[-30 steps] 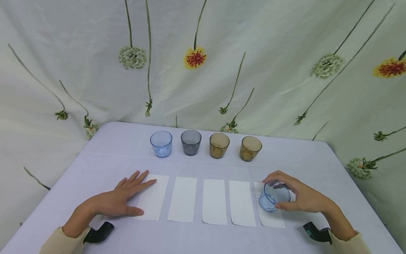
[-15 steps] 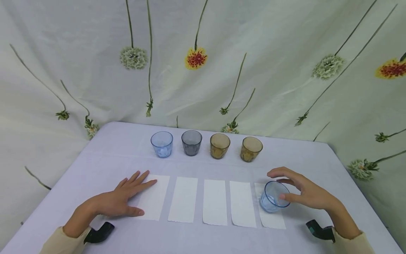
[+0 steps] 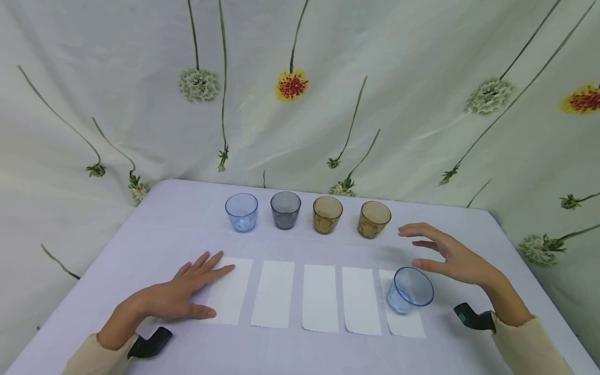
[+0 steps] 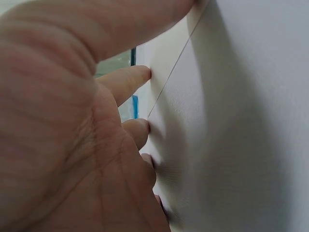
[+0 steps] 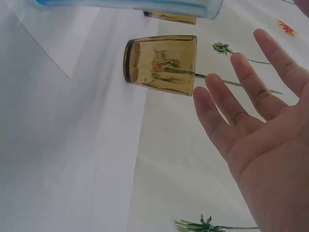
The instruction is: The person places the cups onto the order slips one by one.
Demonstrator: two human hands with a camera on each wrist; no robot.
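Note:
In the head view a clear blue glass (image 3: pixel 409 291) stands upright on the rightmost white paper strip (image 3: pixel 407 325). My right hand (image 3: pixel 452 255) is raised just above and to the right of that glass, apart from it, its fingers spread and slightly bent with nothing between them. The right wrist view shows the palm and fingers (image 5: pixel 241 96) near an amber glass (image 5: pixel 161 65) in the background. My left hand (image 3: pixel 180 291) rests flat with fingers spread, its fingertips on the leftmost paper strip (image 3: pixel 232 291). The left wrist view shows its palm (image 4: pixel 82 145) close to the table.
Along the back of the white-covered table stand a blue glass (image 3: pixel 241 212), a grey glass (image 3: pixel 285 210) and two amber glasses, one left (image 3: pixel 327 214) and one right (image 3: pixel 374 219). More paper strips (image 3: pixel 320 298) lie in a row. A flowered cloth (image 3: pixel 422 104) hangs behind.
My right hand has let go of the blue glass and lifted up and away from it. The glass stays on the rightmost strip. The left hand has not moved.

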